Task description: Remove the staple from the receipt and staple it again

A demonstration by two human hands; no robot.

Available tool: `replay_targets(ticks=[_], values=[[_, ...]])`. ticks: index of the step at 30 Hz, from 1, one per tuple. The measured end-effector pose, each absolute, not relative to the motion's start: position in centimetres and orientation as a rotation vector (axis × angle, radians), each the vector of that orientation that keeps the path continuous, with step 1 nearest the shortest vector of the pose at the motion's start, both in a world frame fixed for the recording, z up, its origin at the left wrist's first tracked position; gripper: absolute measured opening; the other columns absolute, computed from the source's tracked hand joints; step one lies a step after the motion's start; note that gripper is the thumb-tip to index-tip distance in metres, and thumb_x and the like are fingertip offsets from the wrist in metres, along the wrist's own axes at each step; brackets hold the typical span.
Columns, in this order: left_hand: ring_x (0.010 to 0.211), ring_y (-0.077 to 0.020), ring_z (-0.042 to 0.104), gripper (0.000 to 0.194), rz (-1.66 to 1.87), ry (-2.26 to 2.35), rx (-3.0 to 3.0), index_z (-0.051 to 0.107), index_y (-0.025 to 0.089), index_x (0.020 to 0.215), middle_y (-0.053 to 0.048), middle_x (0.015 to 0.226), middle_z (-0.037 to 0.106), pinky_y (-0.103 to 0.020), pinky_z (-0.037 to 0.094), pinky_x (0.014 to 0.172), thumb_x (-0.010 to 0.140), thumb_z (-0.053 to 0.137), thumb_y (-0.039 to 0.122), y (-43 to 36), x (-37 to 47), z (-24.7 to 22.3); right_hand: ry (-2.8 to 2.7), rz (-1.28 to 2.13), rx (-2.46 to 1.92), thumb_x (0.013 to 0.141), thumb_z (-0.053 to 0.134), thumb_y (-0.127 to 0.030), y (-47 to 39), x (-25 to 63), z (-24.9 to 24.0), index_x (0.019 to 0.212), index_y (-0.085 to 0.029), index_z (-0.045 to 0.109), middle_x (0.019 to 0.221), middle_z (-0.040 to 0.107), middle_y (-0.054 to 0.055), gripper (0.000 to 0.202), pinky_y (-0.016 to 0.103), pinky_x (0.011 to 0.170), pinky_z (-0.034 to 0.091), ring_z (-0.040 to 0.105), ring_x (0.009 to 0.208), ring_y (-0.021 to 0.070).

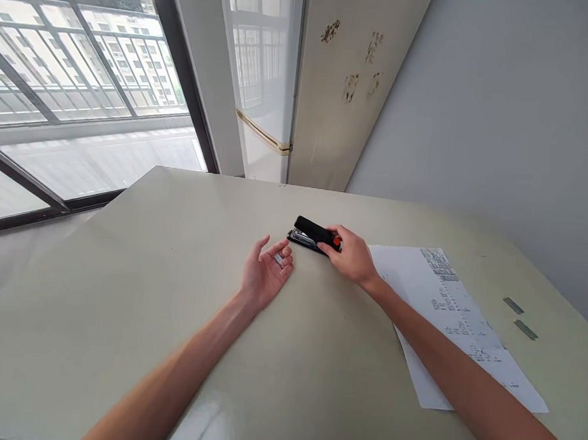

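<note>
Beyond the cream tabletop (122, 303) we have a barred balcony window (105, 59) at left, a refrigerator (323, 129) with brown surface marks at centre, and a plain wall (477, 111) at right.

Status: our right hand (354, 256) grips the rear of a black stapler (313, 233), at the end with the red part. We see the stapler near the far middle of the tabletop, its upper arm raised from its base and bright metal exposed between; we cannot tell whether the base bears on the surface. Our left hand (267, 274) is palm up beside the stapler's front, fingers curled on a small metallic strip (278, 260), probably staples.

Done, in our judgement: stapler in hand, strip in hand. Not yet done: the strip is outside the stapler, and we see no staple in the paper.

Surroundings: printed paper (428, 286) lies to the right. Our right forearm crosses over it, hiding part of the print and obstructing access. Two grey-green strips (525, 330) lie farther right; we cannot identify their material.
</note>
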State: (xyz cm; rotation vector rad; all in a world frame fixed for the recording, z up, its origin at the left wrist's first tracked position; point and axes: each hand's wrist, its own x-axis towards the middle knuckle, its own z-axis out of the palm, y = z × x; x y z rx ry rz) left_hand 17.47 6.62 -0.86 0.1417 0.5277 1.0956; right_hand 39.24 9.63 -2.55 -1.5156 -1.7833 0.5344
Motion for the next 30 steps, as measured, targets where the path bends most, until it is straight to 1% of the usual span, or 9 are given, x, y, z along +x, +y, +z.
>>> replay_targets(ticks=[4,8,11,14,17,19,22,25,30], values=[[0.068,-0.0156,0.065,0.033,1.114,0.534,0.14,0.07,0.006,0.101,-0.009,0.08,0.065,-0.025,0.056,0.064,0.102,0.054,0.036,6.6,17.3,-1.1,-1.849,0.56,-1.473,0.087,0.071,-0.033,13.7,37.8,-2.1,0.115,-0.022,0.07,0.112,0.078,0.007,0.031,0.041,0.093,0.053,0.069,0.102,0.0252],[0.092,-0.0226,0.075,0.037,1.127,0.543,0.137,0.071,0.006,0.107,-0.019,0.102,0.075,-0.029,0.06,0.078,0.103,0.055,0.039,6.8,17.1,-1.5,-1.821,0.516,-1.49,0.088,0.07,-0.033,14.1,37.0,-1.5,0.122,-0.021,0.068,0.119,0.075,0.01,0.035,0.043,0.099,0.052,0.069,0.107,0.0259],[0.111,-0.0279,0.074,0.036,1.114,0.539,0.16,0.071,0.007,0.109,-0.023,0.119,0.075,-0.034,0.06,0.092,0.102,0.057,0.039,6.7,17.3,-1.8,-1.73,0.358,-1.486,0.095,0.064,-0.037,11.3,36.3,-0.7,0.124,-0.021,0.066,0.125,0.069,0.014,0.034,0.046,0.1,0.052,0.066,0.112,0.0281],[0.119,-0.031,0.072,0.04,1.092,0.496,0.197,0.071,0.005,0.113,-0.025,0.125,0.073,-0.038,0.056,0.103,0.104,0.054,0.04,6.3,17.7,-1.7,-1.796,0.273,-1.352,0.098,0.06,-0.039,7.6,35.2,-0.4,0.118,-0.025,0.069,0.123,0.067,0.012,0.026,0.045,0.099,0.054,0.064,0.118,0.0297],[0.121,-0.0329,0.071,0.045,1.045,0.48,0.246,0.07,0.005,0.12,-0.025,0.123,0.075,-0.043,0.054,0.106,0.106,0.052,0.043,5.8,18.1,-1.3,-1.941,0.253,-1.309,0.095,0.068,-0.041,4.8,34.2,-0.9,0.106,-0.025,0.073,0.131,0.064,0.013,0.02,0.052,0.107,0.051,0.059,0.126,0.034],[0.121,-0.0338,0.071,0.048,0.988,0.466,0.29,0.07,0.006,0.124,-0.024,0.123,0.075,-0.046,0.053,0.107,0.106,0.052,0.046,5.4,18.2,-1.0,-1.971,0.272,-1.333,0.094,0.071,-0.042,3.7,33.8,-1.4,0.101,-0.026,0.074,0.137,0.062,0.013,0.018,0.055,0.108,0.051,0.058,0.128,0.0355],[0.121,-0.0341,0.071,0.052,0.904,0.426,0.355,0.072,0.006,0.124,-0.024,0.127,0.074,-0.045,0.053,0.107,0.106,0.052,0.05,5.0,18.2,-0.6,-1.962,0.285,-1.334,0.099,0.065,-0.037,2.6,34.0,-1.5,0.099,-0.026,0.074,0.14,0.061,0.013,0.015,0.055,0.108,0.051,0.059,0.126,0.0336],[0.123,-0.0332,0.07,0.055,0.85,0.405,0.419,0.074,0.007,0.122,-0.024,0.135,0.071,-0.043,0.054,0.107,0.105,0.052,0.054,4.8,18.1,-0.6,-1.951,0.261,-1.308,0.104,0.057,-0.032,1.3,35.6,-0.6,0.101,-0.026,0.074,0.143,0.061,0.013,0.018,0.054,0.112,0.048,0.058,0.133,0.0321],[0.133,-0.038,0.064,0.054,0.88,0.485,0.491,0.076,0.005,0.12,-0.026,0.141,0.067,-0.045,0.053,0.111,0.103,0.057,0.053,5.4,17.9,-0.7,-1.823,0.187,-1.5,0.104,0.056,-0.044,-1.2,42.6,0.2,0.101,-0.029,0.073,0.144,0.061,0.01,0.023,0.056,0.113,0.046,0.057,0.136,0.0329]])
